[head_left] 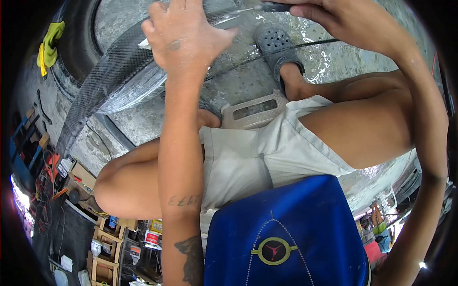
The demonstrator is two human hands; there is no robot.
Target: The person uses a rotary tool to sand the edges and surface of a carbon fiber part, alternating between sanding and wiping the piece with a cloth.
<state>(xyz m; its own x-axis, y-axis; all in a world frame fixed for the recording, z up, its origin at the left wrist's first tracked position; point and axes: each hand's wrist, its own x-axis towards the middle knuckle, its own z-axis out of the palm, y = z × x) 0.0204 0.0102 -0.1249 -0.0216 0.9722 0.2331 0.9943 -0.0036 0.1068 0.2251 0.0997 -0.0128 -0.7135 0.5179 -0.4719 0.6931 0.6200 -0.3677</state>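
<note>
A long, curved, glossy black panel with a woven carbon-fibre look (112, 62) runs diagonally across the upper left. My left hand (183, 35) lies over its upper end, thumb stretched out to the side and fingers apart; some fingertips are cut off by the top edge. At the top, my right hand (329, 14) grips a dark-handled tool (276, 6) with a thin metal tip pointing left, close to the panel's edge. What kind of tool it is cannot be made out. A small whitish piece (144, 44) sits on the panel beside my left hand.
A tyre (74, 43) lies behind the panel, with a yellow-green cloth (51, 40) at its left. My feet, in grey clogs (276, 50), rest on wet concrete. I sit over a pale slotted block (255, 112). Wooden shelves (105, 252) and cables stand at lower left.
</note>
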